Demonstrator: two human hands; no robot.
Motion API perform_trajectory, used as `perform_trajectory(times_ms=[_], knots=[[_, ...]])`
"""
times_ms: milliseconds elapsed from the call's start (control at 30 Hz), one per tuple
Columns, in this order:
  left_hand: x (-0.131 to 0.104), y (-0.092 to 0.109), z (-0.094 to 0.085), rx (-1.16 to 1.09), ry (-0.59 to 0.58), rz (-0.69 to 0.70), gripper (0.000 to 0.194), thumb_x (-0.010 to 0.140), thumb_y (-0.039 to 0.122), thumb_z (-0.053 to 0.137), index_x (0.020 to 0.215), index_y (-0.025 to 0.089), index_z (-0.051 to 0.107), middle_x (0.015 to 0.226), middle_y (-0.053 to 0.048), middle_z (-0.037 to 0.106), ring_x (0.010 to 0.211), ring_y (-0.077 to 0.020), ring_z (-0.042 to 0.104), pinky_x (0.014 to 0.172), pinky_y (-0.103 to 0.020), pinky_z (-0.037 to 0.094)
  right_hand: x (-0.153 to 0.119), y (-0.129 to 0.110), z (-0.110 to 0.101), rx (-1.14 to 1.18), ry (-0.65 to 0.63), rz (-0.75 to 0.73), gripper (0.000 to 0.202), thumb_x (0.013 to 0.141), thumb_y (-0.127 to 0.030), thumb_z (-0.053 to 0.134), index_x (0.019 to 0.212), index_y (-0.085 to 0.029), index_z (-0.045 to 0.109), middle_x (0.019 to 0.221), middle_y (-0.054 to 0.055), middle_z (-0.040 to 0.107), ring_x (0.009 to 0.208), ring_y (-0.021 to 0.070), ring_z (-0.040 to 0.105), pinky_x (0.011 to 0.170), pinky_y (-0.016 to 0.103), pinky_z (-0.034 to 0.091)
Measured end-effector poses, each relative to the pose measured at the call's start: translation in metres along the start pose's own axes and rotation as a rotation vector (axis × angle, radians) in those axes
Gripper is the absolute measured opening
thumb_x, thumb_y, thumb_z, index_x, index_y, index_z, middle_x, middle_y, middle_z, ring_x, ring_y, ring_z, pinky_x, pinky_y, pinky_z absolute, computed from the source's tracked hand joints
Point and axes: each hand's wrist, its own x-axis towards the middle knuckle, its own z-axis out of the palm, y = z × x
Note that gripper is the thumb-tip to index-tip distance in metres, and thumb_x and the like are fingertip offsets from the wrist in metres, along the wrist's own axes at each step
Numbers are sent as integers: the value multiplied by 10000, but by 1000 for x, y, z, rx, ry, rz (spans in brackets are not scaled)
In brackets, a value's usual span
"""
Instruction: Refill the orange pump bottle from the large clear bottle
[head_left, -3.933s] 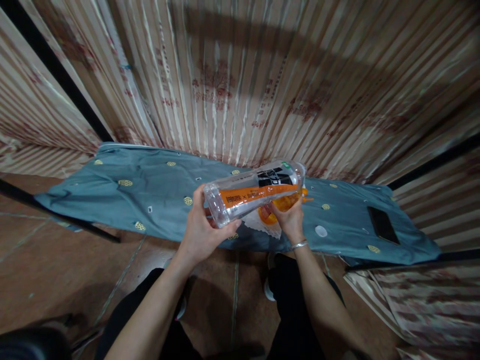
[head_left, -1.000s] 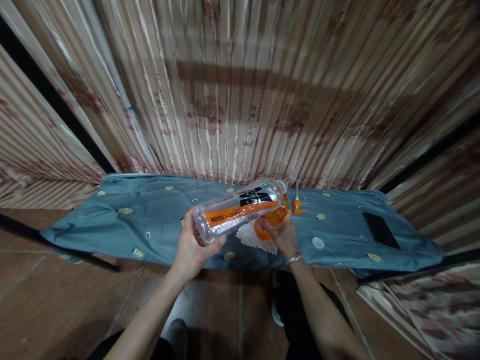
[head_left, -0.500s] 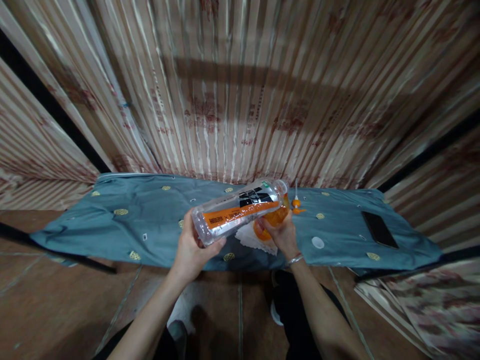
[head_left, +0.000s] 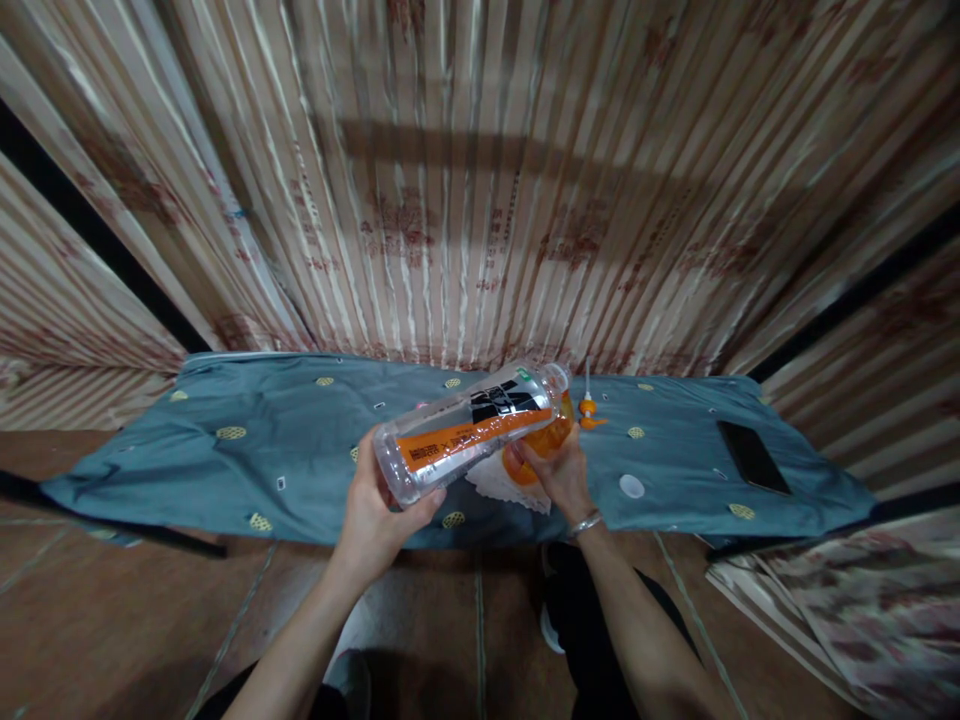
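A large clear bottle (head_left: pixel 465 430) with a silver and orange label lies tilted, its base in my left hand (head_left: pixel 379 510) and its neck toward the upper right. My right hand (head_left: pixel 559 470) is wrapped round an orange translucent bottle (head_left: pixel 547 438), partly hidden behind the clear one. The clear bottle's mouth is close to the top of the orange bottle; whether they touch cannot be made out. Under them a white paper (head_left: pixel 510 487) lies on the cloth. An orange pump head (head_left: pixel 589 410) with a thin tube rests just right of the orange bottle.
A blue-green cloth (head_left: pixel 300 420) with yellow prints covers the narrow table. On its right side lie a white round disc (head_left: pixel 631 486) and a black phone (head_left: pixel 753 456). Behind rises a striped curtain (head_left: pixel 465 200), with dark poles (head_left: pixel 97 230) at the sides.
The view has shifted slightly, so the table's things sit a little further left. Both hands keep their hold, and the clear bottle stays tilted much as before.
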Motion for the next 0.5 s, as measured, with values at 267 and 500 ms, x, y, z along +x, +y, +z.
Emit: perform_trajectory(times_ms=[267,500], knots=[[-1,-1,-3,46,-7,-11,908,593,486,919,1326,185,475,1284,-165,696,1180,-351,747,1024,-499,616,3,9,7,33,26,-16,670,655,-650,789,1107,-263,482,1027,111,794,967,373,781,860,513,620],[-1,-1,-4,45,-3,1,890,618,503,927,1331,205,484,1237,-134,731,1120,-324,769,965,-446,640,3,15,9,82,36,-53,689,665,-650,802,1143,-250,507,1091,131,800,975,364,788,878,527,626]])
